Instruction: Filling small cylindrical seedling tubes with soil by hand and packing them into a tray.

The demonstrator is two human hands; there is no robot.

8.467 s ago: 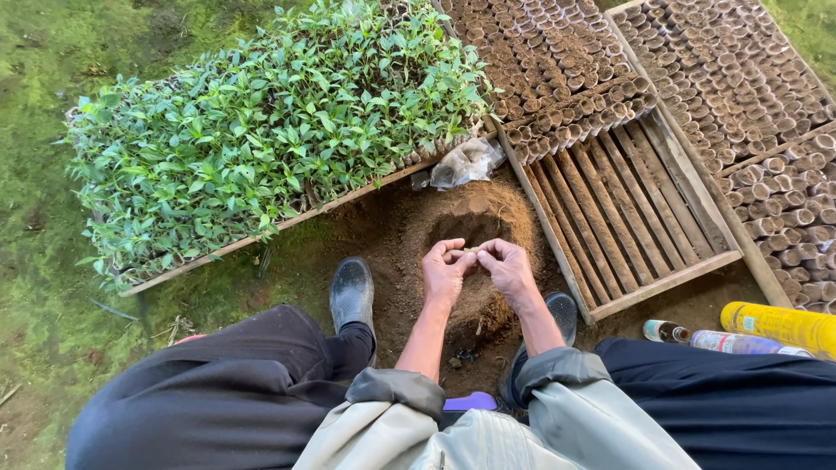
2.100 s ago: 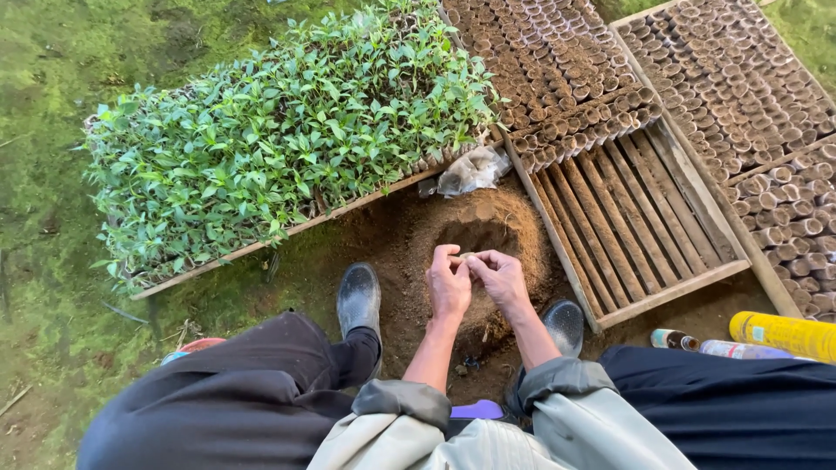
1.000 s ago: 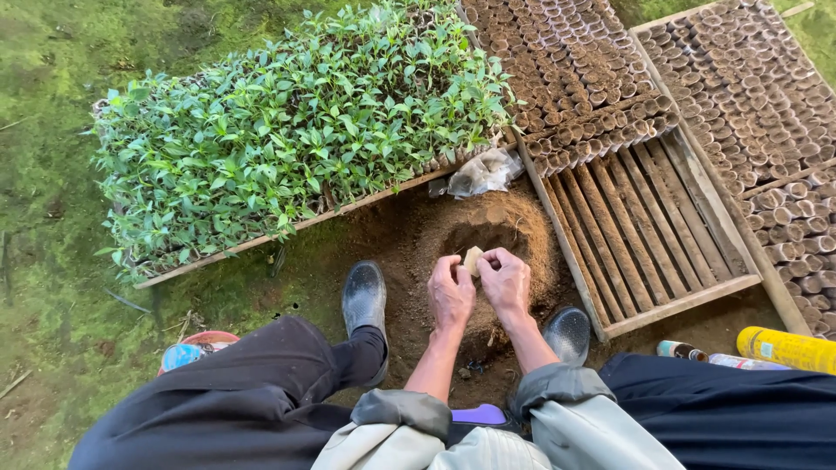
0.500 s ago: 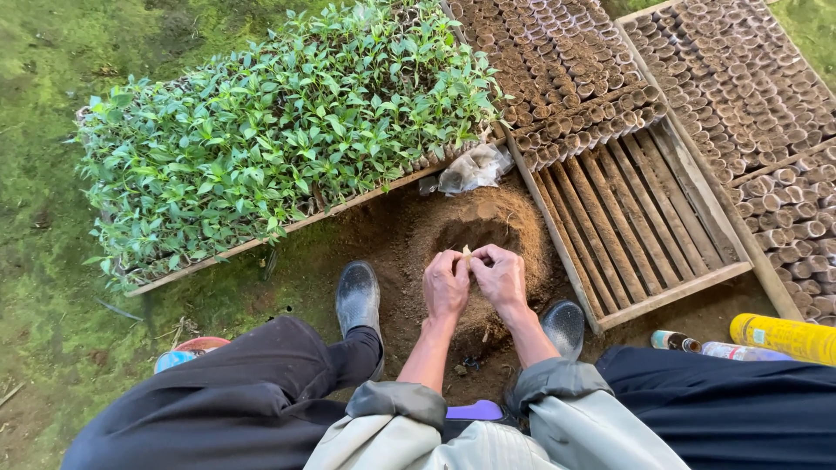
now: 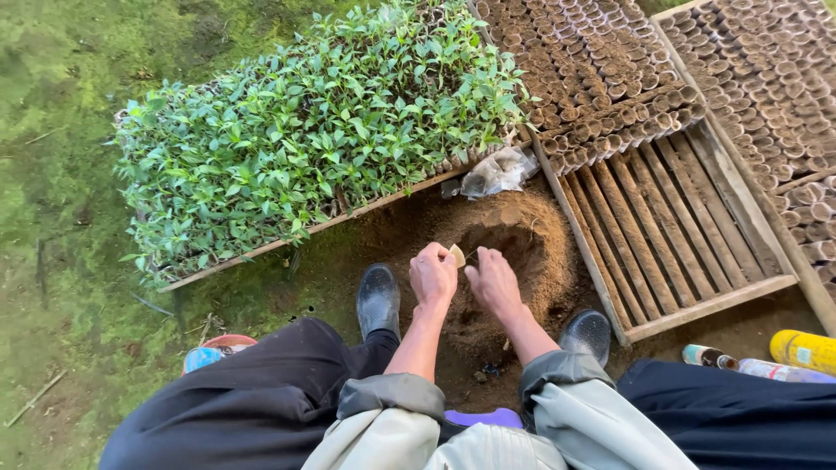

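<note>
Both hands over soil mound (image 5: 514, 239): left hand (image 5: 433, 274) pinches small pale tube pot (image 5: 457, 255) at its 1 o'clock, right hand (image 5: 493, 281) fingers curled beside it, contents unclear; likely pot-filling step, next needs soil scooped in.

— What colours sit near the hands?

— The heaped, loose brown soil mound (image 5: 514, 235) is warm brown, and the small pale tan paper pot (image 5: 457, 255) is cream-tan.

— And around it?

— The dense bright green leafy seedlings (image 5: 322, 139) are bright green. The slatted weathered brown wooden tray (image 5: 670, 235) is dull brown, and the shiny black rubber boots (image 5: 379, 300) are black.
</note>
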